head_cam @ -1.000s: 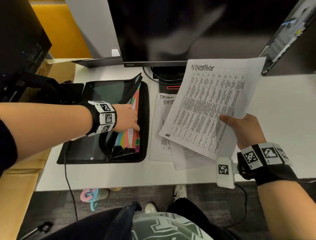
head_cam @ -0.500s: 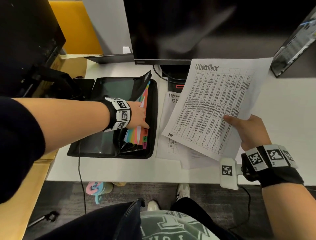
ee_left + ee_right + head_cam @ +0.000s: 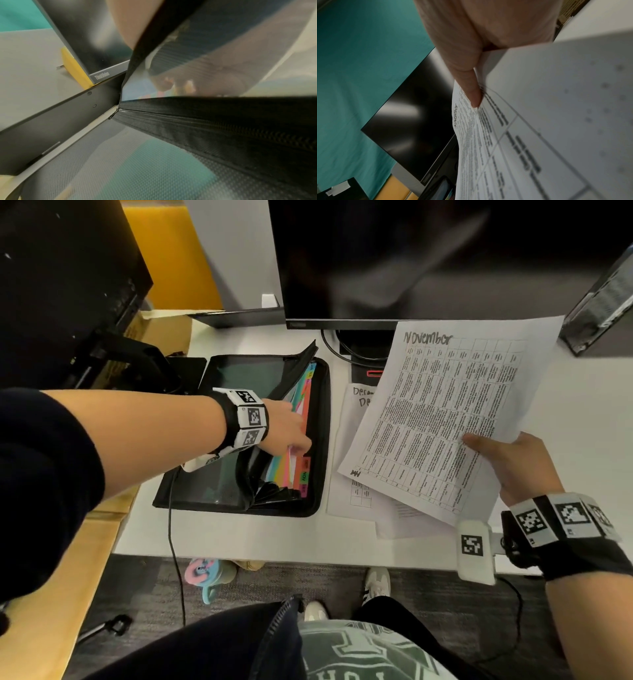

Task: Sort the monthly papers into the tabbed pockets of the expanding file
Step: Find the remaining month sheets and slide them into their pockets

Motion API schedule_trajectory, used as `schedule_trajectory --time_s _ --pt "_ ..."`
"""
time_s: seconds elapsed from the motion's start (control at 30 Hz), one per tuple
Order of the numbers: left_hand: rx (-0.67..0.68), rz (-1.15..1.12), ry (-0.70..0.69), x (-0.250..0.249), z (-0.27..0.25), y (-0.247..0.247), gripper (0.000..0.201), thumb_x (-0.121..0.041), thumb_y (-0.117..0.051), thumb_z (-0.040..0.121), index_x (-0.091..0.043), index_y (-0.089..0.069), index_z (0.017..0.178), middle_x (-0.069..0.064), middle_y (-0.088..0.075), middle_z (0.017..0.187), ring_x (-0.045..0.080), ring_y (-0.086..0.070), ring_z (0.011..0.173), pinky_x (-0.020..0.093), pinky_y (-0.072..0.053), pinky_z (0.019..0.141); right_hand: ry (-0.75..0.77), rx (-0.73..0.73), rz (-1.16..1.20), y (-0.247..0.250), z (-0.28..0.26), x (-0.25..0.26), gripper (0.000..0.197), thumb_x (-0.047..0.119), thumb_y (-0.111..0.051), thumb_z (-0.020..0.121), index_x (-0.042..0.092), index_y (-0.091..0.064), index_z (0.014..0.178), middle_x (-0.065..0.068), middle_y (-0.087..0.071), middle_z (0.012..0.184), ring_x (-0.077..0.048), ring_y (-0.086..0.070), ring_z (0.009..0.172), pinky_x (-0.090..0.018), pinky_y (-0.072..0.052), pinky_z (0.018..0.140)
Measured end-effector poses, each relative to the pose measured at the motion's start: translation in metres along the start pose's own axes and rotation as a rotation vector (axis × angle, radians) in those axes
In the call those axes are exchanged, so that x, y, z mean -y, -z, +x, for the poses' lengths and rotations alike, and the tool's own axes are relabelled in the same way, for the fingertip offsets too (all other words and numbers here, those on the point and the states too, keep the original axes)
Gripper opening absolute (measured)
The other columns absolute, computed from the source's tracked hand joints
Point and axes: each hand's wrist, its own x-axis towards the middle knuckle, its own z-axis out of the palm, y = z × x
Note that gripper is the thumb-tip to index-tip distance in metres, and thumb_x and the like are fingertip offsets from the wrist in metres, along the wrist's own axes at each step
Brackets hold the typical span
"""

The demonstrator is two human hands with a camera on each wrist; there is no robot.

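Right hand: the right hand (image 3: 513,465) is nearest, lifted above the desk (image 3: 239,529), thumb on top and fingers beneath, pinching the near right edge of the November sheet (image 3: 445,412).
November sheet: held clear of the desk and tilted, its handwritten heading at the far end; it hangs over the other papers, not touching the file.
Remaining papers: a small stack (image 3: 352,474) lies flat on the desk just right of the file, the top one headed with what looks like December, half covered by the held sheet.
Left hand: the left hand (image 3: 286,429) reaches into the open file (image 3: 322,440), fingers down among the coloured dividers (image 3: 284,470); whether they pinch a divider or only press it aside cannot be told.
Tabs: a row of labels (image 3: 305,474) shows at the near end of the dividers; NOV reads clearly, the others do not.
Step in hand: probably finding and opening the November pocket while the sheet waits.
Next move: likely calls for the left hand to keep that gap spread and the right to turn the sheet edge-on and slide it in behind the NOV tab.
Far side: a dark monitor (image 3: 411,258) stands behind the file.
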Motion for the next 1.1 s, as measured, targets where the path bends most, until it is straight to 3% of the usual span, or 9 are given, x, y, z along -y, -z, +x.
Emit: schedule_trajectory --time_s 0.07,0.13,0.27,0.33,0.47,0.6,0.83,1.0,1.1 --pt "0.000 0.036 0.021 -0.002 0.005 -0.002 0.043 -0.029 -0.036 0.094 -0.040 -0.037 0.136 0.006 -0.058 0.116 0.022 -0.052 0.095 0.029 -0.038 0.085 0.002 0.011 0.005 -0.004 -0.001 0.001 0.029 0.010 -0.070 0.080 0.012 -0.063 0.108 -0.002 -0.069 0.095 -0.022 -0.067 0.088 -0.037 -0.052 0.079" --pt "-0.025 0.025 -0.019 -0.010 0.011 -0.001 0.039 -0.041 -0.035 0.096 -0.038 -0.044 0.134 0.001 -0.059 0.124 0.022 -0.054 0.101 0.031 -0.041 0.092 0.004 0.022 0.011 -0.007 -0.001 0.002 0.033 0.010 -0.070 0.081 0.010 -0.062 0.113 -0.002 -0.069 0.097 -0.020 -0.067 0.087 -0.033 -0.051 0.075" --pt "-0.085 0.033 -0.015 -0.020 0.020 0.002 0.038 -0.039 -0.028 0.100 -0.036 -0.040 0.137 0.001 -0.060 0.121 0.022 -0.055 0.105 0.026 -0.032 0.079 0.004 0.031 0.015 -0.010 -0.002 0.005 0.034 0.008 -0.069 0.081 0.009 -0.062 0.115 -0.004 -0.069 0.099 -0.021 -0.067 0.088 -0.033 -0.052 0.073" --pt "-0.099 -0.010 0.013 -0.018 0.019 0.002 0.040 -0.035 -0.036 0.097 -0.038 -0.044 0.136 0.001 -0.061 0.119 0.021 -0.054 0.106 0.027 -0.033 0.083 0.007 0.025 0.009 -0.009 -0.002 0.005 0.035 0.008 -0.069 0.081 0.008 -0.061 0.115 -0.005 -0.069 0.100 -0.021 -0.067 0.088 -0.033 -0.052 0.073" --pt "-0.140 -0.094 -0.058 -0.013 0.015 -0.004 0.038 -0.027 -0.040 0.093 -0.038 -0.059 0.125 -0.016 -0.066 0.113 0.014 -0.055 0.102 0.026 -0.033 0.091 0.002 0.017 0.003 -0.007 -0.001 0.004 0.037 0.009 -0.069 0.081 0.007 -0.061 0.117 -0.006 -0.069 0.103 -0.022 -0.067 0.090 -0.037 -0.053 0.077" --pt "-0.155 -0.114 -0.001 -0.013 0.021 -0.010 0.038 -0.037 -0.042 0.093 -0.034 -0.057 0.128 -0.010 -0.066 0.112 0.016 -0.054 0.105 0.032 -0.039 0.096 -0.006 0.008 0.004 -0.009 0.000 0.002 0.037 0.009 -0.069 0.081 0.006 -0.061 0.117 -0.007 -0.069 0.103 -0.023 -0.067 0.090 -0.037 -0.053 0.077" --pt "-0.204 -0.156 0.082 -0.024 0.034 -0.020 0.034 -0.054 -0.051 0.087 -0.030 -0.065 0.106 -0.007 -0.065 0.098 0.015 -0.053 0.095 0.029 -0.034 0.088 -0.035 -0.021 0.009 -0.010 0.002 -0.001 0.034 0.011 -0.072 0.079 0.007 -0.063 0.112 -0.007 -0.069 0.100 -0.026 -0.067 0.088 -0.039 -0.053 0.078" --pt "-0.202 -0.178 0.031 -0.024 0.035 -0.019 0.021 -0.048 -0.054 0.086 -0.031 -0.063 0.095 -0.012 -0.059 0.098 0.013 -0.055 0.092 0.030 -0.035 0.087 -0.026 -0.019 0.017 -0.006 0.000 -0.002 0.031 0.009 -0.069 0.081 0.011 -0.063 0.112 -0.002 -0.068 0.093 -0.019 -0.066 0.083 -0.030 -0.051 0.067" --pt "-0.172 -0.138 0.007 -0.024 0.033 -0.016 0.014 -0.038 -0.050 0.089 -0.029 -0.060 0.089 -0.011 -0.059 0.096 0.015 -0.057 0.090 0.030 -0.036 0.085 -0.023 -0.028 0.011 -0.003 0.000 -0.002 0.031 0.009 -0.069 0.081 0.011 -0.063 0.112 -0.002 -0.069 0.093 -0.021 -0.066 0.085 -0.036 -0.052 0.074"
